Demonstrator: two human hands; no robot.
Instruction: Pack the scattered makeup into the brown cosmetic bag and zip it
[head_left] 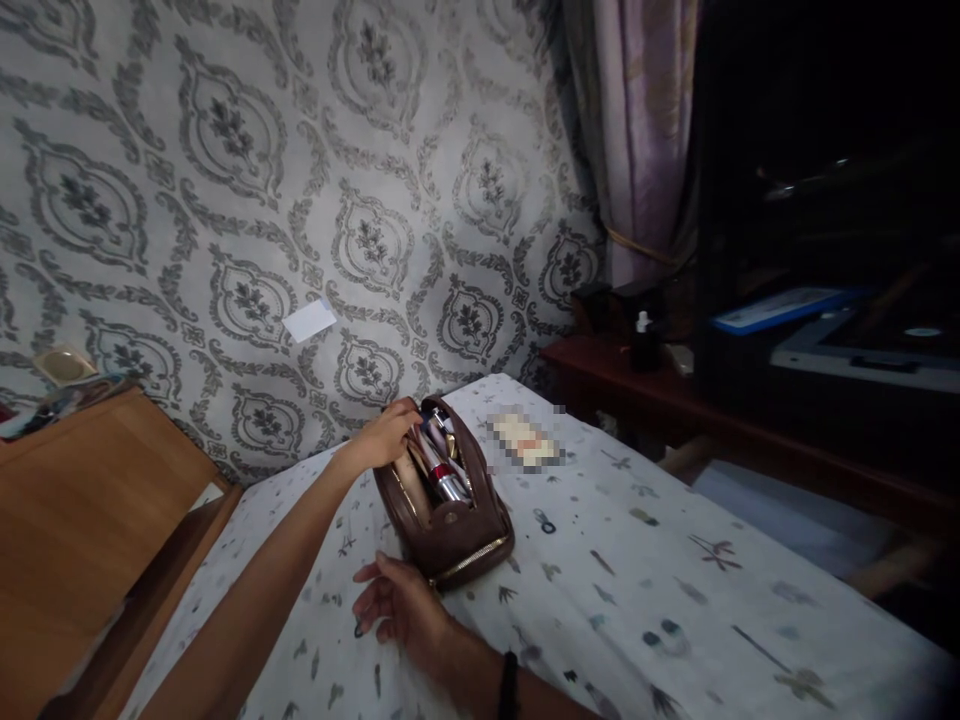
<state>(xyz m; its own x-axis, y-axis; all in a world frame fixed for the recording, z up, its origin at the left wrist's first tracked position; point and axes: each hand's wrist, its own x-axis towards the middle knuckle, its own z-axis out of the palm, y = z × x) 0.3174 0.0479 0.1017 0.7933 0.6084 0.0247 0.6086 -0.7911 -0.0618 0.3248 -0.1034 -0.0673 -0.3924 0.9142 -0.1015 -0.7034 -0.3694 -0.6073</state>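
Observation:
A brown cosmetic bag (450, 540) lies unzipped on the bed, its gold zipper teeth showing. Inside are brushes, slim tubes and a silver-and-red cylinder (448, 482). My left hand (386, 437) is at the far left rim of the bag, its bent fingers hooked over the edge at the opening. The fingertips are partly hidden there. Just in front of the bag's near end, my right hand (409, 605) hovers with loosely curled fingers spread apart and nothing in them. A dark band (508, 685) circles the right wrist.
White patterned bedding (585, 560) spreads under the bag. A blurred, yellowish flat object (525, 440) lies right of it. A wooden board (82, 540) stands at left. At right are a dark red desk (600, 375), a small dropper bottle (643, 345) and an open drawer (787, 520).

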